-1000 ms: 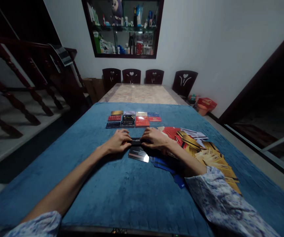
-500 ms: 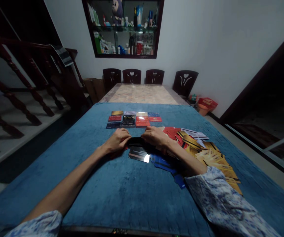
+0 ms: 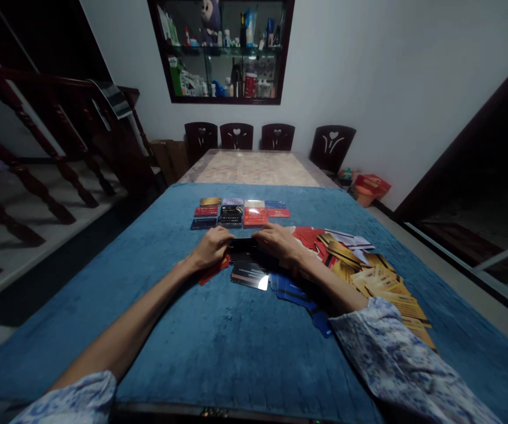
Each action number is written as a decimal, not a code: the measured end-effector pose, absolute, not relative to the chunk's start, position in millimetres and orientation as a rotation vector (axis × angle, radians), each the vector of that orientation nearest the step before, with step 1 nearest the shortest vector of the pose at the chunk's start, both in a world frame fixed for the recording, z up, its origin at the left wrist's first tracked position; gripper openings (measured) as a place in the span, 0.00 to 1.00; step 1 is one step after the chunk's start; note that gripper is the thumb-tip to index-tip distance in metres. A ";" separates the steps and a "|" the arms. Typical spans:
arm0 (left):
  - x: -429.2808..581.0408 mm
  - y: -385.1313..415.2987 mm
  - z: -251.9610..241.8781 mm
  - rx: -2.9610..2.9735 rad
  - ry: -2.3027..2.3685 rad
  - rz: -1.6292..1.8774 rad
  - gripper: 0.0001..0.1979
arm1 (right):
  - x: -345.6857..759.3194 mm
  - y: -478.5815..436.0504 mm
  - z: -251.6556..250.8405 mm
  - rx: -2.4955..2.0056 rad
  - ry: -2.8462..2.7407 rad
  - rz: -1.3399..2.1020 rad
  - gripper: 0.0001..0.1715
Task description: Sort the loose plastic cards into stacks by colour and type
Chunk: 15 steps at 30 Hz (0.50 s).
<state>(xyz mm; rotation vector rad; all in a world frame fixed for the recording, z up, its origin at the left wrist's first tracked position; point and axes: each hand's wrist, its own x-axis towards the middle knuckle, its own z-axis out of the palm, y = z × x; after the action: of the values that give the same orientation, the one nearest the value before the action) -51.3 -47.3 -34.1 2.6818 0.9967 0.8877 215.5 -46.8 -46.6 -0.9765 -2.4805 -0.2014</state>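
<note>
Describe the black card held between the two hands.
The thin black rectangular card looks like plastic; whether it is one card or a small stack is unclear. It sits level, long side across, low over the blue plush cloth, held at its short ends by the left hand and right hand.

**A:** Sort of place?

**B:** A home, the dining room. A long stone-topped table [image 3: 254, 168] ran to the far wall, with four dark wooden chairs [image 3: 235, 135] with heart cut-outs ranked behind it.

**A:** Other domestic signs?

**B:** A glass-fronted wall cabinet [image 3: 222, 53] held bottles, jars and a plush toy [image 3: 209, 20]. A wooden staircase [image 3: 37, 153] with turned balusters climbed on the left, a striped cloth [image 3: 115, 100] draped over its rail. A blue plush cover [image 3: 236, 353] lay over the near table, with cards [image 3: 368, 277] spread on it. A red container [image 3: 371, 186] sat on the floor by the wall.
</note>
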 end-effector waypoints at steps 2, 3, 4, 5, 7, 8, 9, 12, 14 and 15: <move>-50.2 -46.2 -33.2 2.661 1.008 0.906 0.13 | 217.1 -45.1 -48.6 -0.972 -2.455 -0.215 0.12; -49.7 -45.6 -33.0 2.653 1.008 0.919 0.13 | 217.7 -44.4 -49.6 -0.977 -2.446 -0.221 0.12; -49.2 -44.8 -33.0 2.645 1.005 0.932 0.12 | 218.1 -43.8 -50.5 -0.987 -2.440 -0.225 0.12; -48.8 -43.9 -33.3 2.640 0.998 0.940 0.13 | 218.3 -43.4 -51.3 -1.001 -2.434 -0.225 0.12; -48.0 -41.7 -34.7 2.637 0.985 0.945 0.13 | 218.0 -43.1 -52.6 -1.038 -2.425 -0.218 0.12; -47.6 -40.6 -35.6 2.637 0.982 0.944 0.13 | 217.7 -43.2 -53.0 -1.056 -2.422 -0.211 0.12; -47.3 -39.5 -36.4 2.639 0.983 0.945 0.13 | 217.2 -43.5 -53.2 -1.073 -2.420 -0.204 0.12; -46.5 -37.2 -38.1 2.639 1.001 0.948 0.13 | 215.1 -45.7 -52.6 -1.116 -2.406 -0.200 0.12; -46.2 -36.4 -38.8 2.636 1.012 0.952 0.13 | 213.2 -48.0 -51.7 -1.142 -2.389 -0.212 0.14; -46.1 -36.2 -39.2 2.634 1.014 0.954 0.14 | 212.1 -49.2 -51.3 -1.155 -2.384 -0.219 0.15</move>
<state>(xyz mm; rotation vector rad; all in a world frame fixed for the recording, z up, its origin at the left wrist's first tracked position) -46.1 -36.2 -39.2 2.6344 1.0142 0.9539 212.1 -49.2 -51.3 -1.1553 -2.3838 -0.2191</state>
